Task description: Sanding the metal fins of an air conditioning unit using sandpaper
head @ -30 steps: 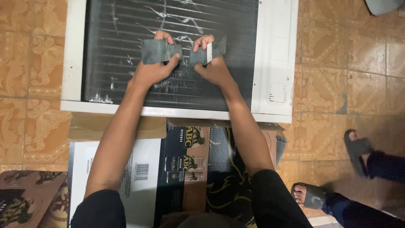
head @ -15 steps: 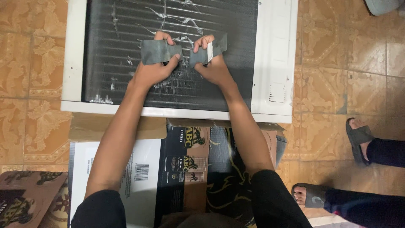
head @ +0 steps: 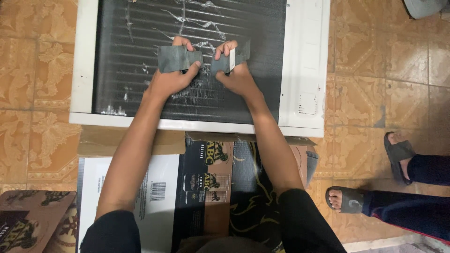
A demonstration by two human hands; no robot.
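Note:
A white-framed air conditioner unit [head: 304, 70] lies flat on the floor, its dark finned coil [head: 131, 70] facing up. My left hand [head: 171, 77] grips a grey strip of tape or foam [head: 173, 57] over the middle of the coil. My right hand [head: 236, 75] pinches the other grey end [head: 234, 58] of that material, with a small white piece between its fingers. The two hands sit close together, thumbs almost touching. Some fins under them look bent and scratched bright.
Flattened cardboard boxes [head: 206, 182] lie under my knees at the unit's near edge. Another person's feet in dark sandals [head: 398, 154] [head: 347, 199] stand on the patterned tile floor [head: 389, 89] at the right.
My hands have stayed on the grey strip with almost no movement. The other person's feet at the right have shifted slightly.

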